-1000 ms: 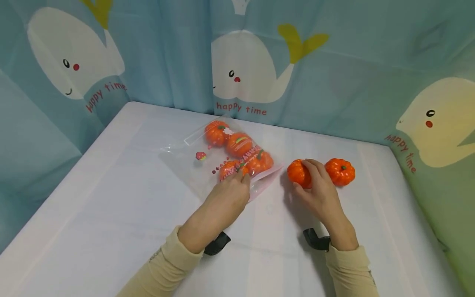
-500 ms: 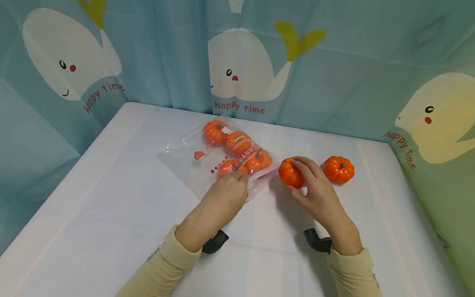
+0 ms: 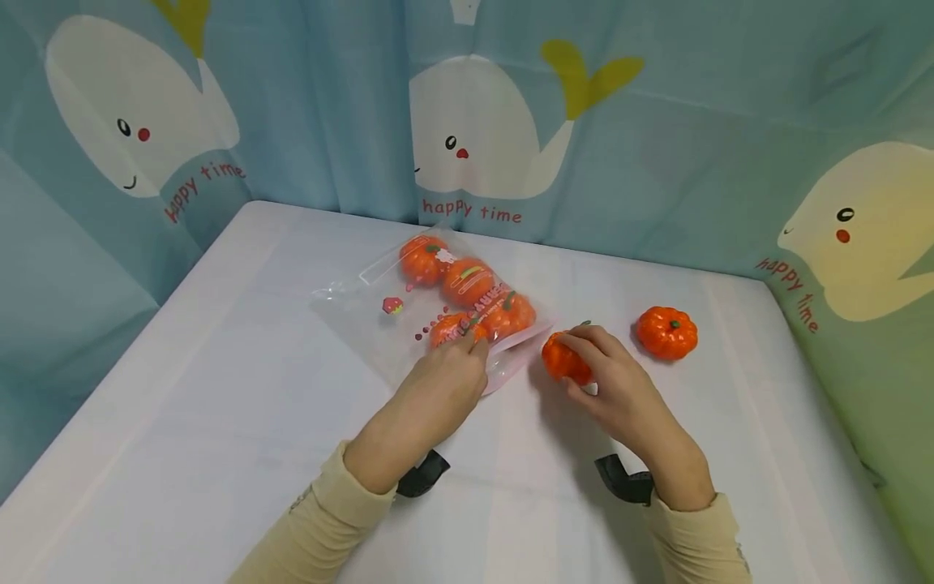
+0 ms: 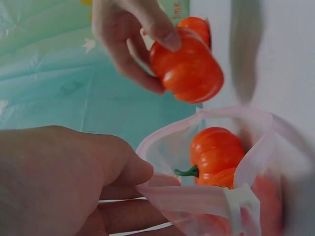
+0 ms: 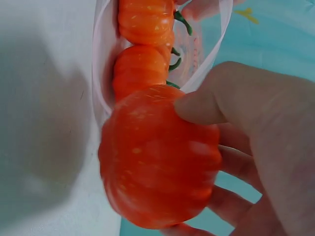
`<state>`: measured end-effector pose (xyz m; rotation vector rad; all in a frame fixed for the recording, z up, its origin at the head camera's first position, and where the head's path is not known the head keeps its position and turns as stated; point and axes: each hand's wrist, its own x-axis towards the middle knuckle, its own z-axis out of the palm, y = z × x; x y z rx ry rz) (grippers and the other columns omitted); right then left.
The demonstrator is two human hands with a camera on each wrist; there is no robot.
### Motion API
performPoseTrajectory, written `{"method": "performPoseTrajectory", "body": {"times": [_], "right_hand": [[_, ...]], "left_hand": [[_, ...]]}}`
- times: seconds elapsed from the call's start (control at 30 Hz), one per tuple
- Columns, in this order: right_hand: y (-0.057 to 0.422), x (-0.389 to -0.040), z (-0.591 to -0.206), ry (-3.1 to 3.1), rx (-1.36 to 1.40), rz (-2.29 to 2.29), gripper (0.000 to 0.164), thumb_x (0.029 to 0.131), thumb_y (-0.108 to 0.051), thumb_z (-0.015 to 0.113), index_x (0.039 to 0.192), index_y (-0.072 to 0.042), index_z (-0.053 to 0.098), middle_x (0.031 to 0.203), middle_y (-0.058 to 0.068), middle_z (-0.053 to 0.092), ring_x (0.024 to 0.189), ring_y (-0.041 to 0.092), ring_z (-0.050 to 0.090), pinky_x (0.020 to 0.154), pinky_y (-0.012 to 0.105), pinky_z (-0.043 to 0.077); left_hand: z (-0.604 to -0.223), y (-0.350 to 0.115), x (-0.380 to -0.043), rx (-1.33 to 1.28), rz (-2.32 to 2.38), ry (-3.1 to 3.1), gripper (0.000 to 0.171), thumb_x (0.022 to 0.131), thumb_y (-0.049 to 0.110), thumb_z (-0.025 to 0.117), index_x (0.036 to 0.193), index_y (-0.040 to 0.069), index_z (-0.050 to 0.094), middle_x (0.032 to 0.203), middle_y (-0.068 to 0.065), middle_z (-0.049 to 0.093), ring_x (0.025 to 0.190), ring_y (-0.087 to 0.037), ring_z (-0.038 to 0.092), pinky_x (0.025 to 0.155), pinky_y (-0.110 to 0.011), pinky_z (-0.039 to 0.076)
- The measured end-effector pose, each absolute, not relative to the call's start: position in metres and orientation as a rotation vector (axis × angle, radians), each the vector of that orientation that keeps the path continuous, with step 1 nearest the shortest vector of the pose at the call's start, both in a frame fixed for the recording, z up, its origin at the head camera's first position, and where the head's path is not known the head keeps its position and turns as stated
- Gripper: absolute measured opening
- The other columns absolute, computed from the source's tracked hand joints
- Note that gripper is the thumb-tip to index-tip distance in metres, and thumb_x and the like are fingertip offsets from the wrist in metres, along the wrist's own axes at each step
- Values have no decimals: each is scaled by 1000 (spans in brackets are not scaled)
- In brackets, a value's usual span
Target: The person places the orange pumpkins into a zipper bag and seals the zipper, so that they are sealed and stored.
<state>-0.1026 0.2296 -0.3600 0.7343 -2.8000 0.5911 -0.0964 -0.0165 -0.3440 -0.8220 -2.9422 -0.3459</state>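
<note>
My left hand point(image 3: 439, 384) pinches the pink-edged rim of a clear printed zip bag point(image 3: 350, 312). Several small orange pumpkins lie inside the bag, one with a green stem point(image 4: 216, 150) showing through the mouth, which gapes in the left wrist view. My right hand point(image 3: 620, 381) grips another orange pumpkin point(image 3: 565, 359) between thumb and fingers, just right of the bag's mouth. From the right wrist, this held pumpkin point(image 5: 157, 162) overlaps the rim, with the bagged pumpkins point(image 5: 142, 69) behind it. The left fingertips are partly hidden by the hand in the head view.
One loose orange pumpkin point(image 3: 667, 333) sits on the white table point(image 3: 219, 365), right of the right hand. A blue-green curtain point(image 3: 328, 105) with whale prints hangs behind the table and along its sides. Black straps point(image 3: 626, 480) show at both wrists.
My right hand has carried its pumpkin left from beside the loose one to the bag's mouth, tilting it so its stem points away. My left hand keeps its place at the rim.
</note>
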Motion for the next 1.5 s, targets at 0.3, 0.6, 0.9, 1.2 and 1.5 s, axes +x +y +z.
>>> {"method": "performPoseTrajectory", "body": {"times": [0.3,0.6,0.9,1.2,1.5], "right_hand": [[228,-103,-366,-2877,682,586,41,81,-11,80,118,-1,64,117,10,57,106,28,58,89,45,56],[222,-100,-366,-2840,687,665,33,81,-12,82,109,-4,66,113,6,57,105,25,56,89,43,56],[199,-97,-367,-2621,943,698,40,76,-12,86,109,-4,67,115,6,60,107,20,57,85,37,58],[180,-97,-381,-2531,1105,685,43,73,-9,87,110,-2,67,118,11,60,111,23,56,89,37,56],[174,-96,-383,-2542,1155,618,43,73,-7,87,110,-4,68,117,12,59,110,25,58,90,37,56]], "left_hand": [[-343,-16,-97,-805,-412,-2956,36,92,7,67,125,-8,60,125,-18,65,93,-28,70,77,-41,61],[-346,-18,-96,-798,-433,-2929,29,93,4,63,120,-8,62,112,-17,67,85,-28,70,71,-41,62],[-343,-19,-100,-779,-513,-2938,33,97,8,58,125,-8,61,120,-19,66,91,-31,71,76,-43,61],[-340,-19,-101,-783,-517,-3017,42,96,16,65,132,-6,57,126,-15,64,93,-26,70,76,-38,61],[-340,-23,-101,-805,-525,-2986,34,96,13,62,126,-5,61,112,-11,66,84,-23,68,70,-35,61]]}}
